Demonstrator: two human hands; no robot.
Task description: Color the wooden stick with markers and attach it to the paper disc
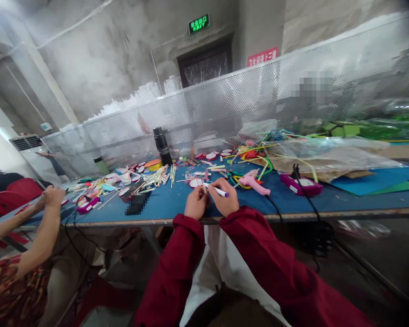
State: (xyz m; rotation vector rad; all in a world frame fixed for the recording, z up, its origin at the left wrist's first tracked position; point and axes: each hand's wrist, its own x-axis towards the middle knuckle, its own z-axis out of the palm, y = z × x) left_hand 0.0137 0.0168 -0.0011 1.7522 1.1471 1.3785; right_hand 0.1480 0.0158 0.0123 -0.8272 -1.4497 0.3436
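Note:
My right hand [226, 200] is closed round a white marker pen [220, 190] with a purple end, its tip pointing left toward my other hand. My left hand [195, 203] pinches a small pale piece like a craft stick [205, 187]; the fingers partly hide it. Both hands are close together above the front edge of the blue table [167, 204]. Just beyond them lies a white disc with a red rim [195, 182]. To the right of my right hand rests a pink glue gun [255, 182] with a black cord.
A black bottle [162, 145] stands near the perforated metal divider [218, 109]. Left of me lie a pile of craft sticks [157, 177] and a dark phone-like object [137, 203]. Purple boxes [300, 184] with cords sit on both sides. A co-worker's hands [52, 196] are at the left.

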